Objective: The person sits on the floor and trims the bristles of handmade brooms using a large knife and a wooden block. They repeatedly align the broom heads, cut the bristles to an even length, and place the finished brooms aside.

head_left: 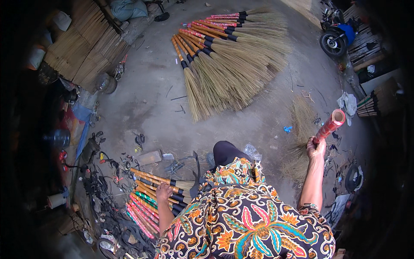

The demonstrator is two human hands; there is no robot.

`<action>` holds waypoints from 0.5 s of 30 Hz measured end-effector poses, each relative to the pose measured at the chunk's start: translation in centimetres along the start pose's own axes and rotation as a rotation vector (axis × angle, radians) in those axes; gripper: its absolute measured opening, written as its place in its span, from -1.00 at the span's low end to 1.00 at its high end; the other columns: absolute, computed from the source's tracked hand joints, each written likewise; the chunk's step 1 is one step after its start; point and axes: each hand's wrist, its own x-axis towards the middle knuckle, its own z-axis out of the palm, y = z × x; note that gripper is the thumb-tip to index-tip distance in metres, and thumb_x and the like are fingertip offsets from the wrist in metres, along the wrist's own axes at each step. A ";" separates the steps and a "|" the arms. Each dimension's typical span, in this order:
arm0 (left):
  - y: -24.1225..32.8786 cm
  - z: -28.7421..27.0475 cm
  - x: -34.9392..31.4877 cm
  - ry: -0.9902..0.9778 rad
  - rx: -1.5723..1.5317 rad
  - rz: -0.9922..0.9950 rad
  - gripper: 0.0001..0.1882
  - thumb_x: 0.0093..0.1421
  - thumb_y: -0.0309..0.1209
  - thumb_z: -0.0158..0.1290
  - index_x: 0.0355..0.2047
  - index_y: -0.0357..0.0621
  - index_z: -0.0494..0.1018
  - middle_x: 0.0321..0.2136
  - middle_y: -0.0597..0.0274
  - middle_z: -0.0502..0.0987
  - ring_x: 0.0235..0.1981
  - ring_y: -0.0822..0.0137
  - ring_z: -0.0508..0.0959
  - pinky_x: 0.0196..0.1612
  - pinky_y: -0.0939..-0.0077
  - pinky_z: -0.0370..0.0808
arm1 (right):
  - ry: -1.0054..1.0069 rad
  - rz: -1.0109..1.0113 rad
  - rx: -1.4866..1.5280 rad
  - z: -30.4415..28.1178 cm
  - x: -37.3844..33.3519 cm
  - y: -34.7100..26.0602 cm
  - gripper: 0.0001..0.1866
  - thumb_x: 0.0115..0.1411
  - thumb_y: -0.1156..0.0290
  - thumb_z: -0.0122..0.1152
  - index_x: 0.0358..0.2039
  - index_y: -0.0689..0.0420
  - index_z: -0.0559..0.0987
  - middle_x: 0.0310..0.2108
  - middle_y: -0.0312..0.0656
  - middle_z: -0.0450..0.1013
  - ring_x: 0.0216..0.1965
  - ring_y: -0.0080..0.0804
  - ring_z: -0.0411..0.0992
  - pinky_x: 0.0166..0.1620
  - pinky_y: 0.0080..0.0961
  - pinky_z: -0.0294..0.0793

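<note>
Right hand (pixel 316 148) grasps the lower end of a red roll (pixel 330 126), tilted at the person's right; left hand (pixel 164 192) lies over broom handles (pixel 145 195), grip indeterminable. Separating 1 handle cleanly should prevent snagging.

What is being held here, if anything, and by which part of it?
The right grip holds a red-patterned, hollow cylindrical tube away from its open end. The left grip lies over orange-brown, rod-shaped broom handles; whether it holds one cannot be told.
</note>
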 end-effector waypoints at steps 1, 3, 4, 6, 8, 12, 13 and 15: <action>-0.6 0.4 -0.3 -0.008 0.016 0.003 -0.47 0.49 0.06 -0.06 0.11 -0.18 0.40 -0.14 0.07 0.61 -0.41 0.33 0.62 -0.48 0.53 0.50 | -0.005 -0.107 0.061 3.5 -0.1 -0.1 -0.74 0.39 0.22 0.03 -0.31 0.15 0.49 -0.49 -0.21 0.51 -0.49 -0.37 0.55 -0.40 -0.44 0.69; -1.0 1.4 -0.5 -0.042 0.016 -0.038 -0.47 0.47 0.06 -0.04 0.11 -0.17 0.40 -0.15 0.08 0.61 -0.41 0.33 0.62 -0.46 0.47 0.52 | 0.016 -0.340 0.171 10.2 -1.1 1.3 -0.73 0.39 0.22 0.01 -0.27 0.19 0.50 -0.45 -0.18 0.51 -0.41 -0.36 0.57 -0.31 -0.43 0.71; -0.8 2.0 -0.4 -0.063 0.016 -0.048 -0.47 0.46 0.07 -0.02 0.10 -0.17 0.40 -0.17 0.09 0.61 -0.41 0.32 0.62 -0.46 0.46 0.51 | -0.006 -0.427 0.232 13.3 -2.0 2.8 -0.68 0.41 0.18 0.03 -0.20 0.23 0.47 -0.34 -0.13 0.52 -0.36 -0.32 0.58 -0.28 -0.39 0.72; 0.3 3.0 0.1 -0.080 0.005 -0.080 -0.47 0.45 0.06 0.00 0.10 -0.16 0.40 -0.20 0.11 0.61 -0.40 0.31 0.62 -0.46 0.45 0.51 | -0.095 -0.497 0.338 18.7 -4.0 7.0 -0.67 0.42 0.20 0.15 -0.10 0.25 0.42 -0.19 -0.14 0.50 -0.28 -0.27 0.59 -0.19 -0.29 0.73; 2.2 3.5 1.2 -0.088 -0.009 -0.111 -0.48 0.44 0.05 0.02 0.08 -0.16 0.40 -0.22 0.13 0.61 -0.40 0.30 0.62 -0.45 0.45 0.51 | -0.267 -0.213 0.290 23.0 -5.3 11.3 -0.64 0.35 0.25 0.28 -0.01 0.19 0.42 -0.11 -0.12 0.50 -0.06 -0.24 0.56 -0.02 -0.07 0.68; 6.6 2.8 3.5 -0.130 0.010 0.021 -0.48 0.44 0.04 0.02 0.09 -0.18 0.39 -0.19 0.08 0.62 -0.34 0.24 0.64 -0.40 0.42 0.55 | -0.327 0.036 0.226 31.4 -3.2 17.2 -0.58 0.31 0.25 0.34 0.04 0.12 0.39 -0.13 -0.09 0.51 -0.08 -0.13 0.56 -0.03 0.00 0.68; 7.7 2.3 3.9 -0.132 0.086 0.060 -0.47 0.44 0.04 0.02 0.10 -0.18 0.39 -0.17 0.07 0.61 -0.33 0.24 0.64 -0.40 0.41 0.55 | -0.322 0.001 0.167 33.9 -2.2 18.4 -0.60 0.32 0.24 0.35 0.03 0.11 0.39 -0.14 -0.10 0.52 -0.11 -0.15 0.58 -0.06 -0.01 0.69; 9.6 0.9 4.9 -0.096 0.000 -0.019 -0.46 0.44 0.05 0.00 0.11 -0.18 0.38 -0.15 0.06 0.60 -0.31 0.23 0.64 -0.38 0.40 0.55 | -0.361 0.030 0.269 38.9 -1.2 21.0 -0.62 0.34 0.25 0.35 -0.01 0.11 0.39 -0.16 -0.14 0.53 -0.17 -0.21 0.59 -0.12 -0.05 0.71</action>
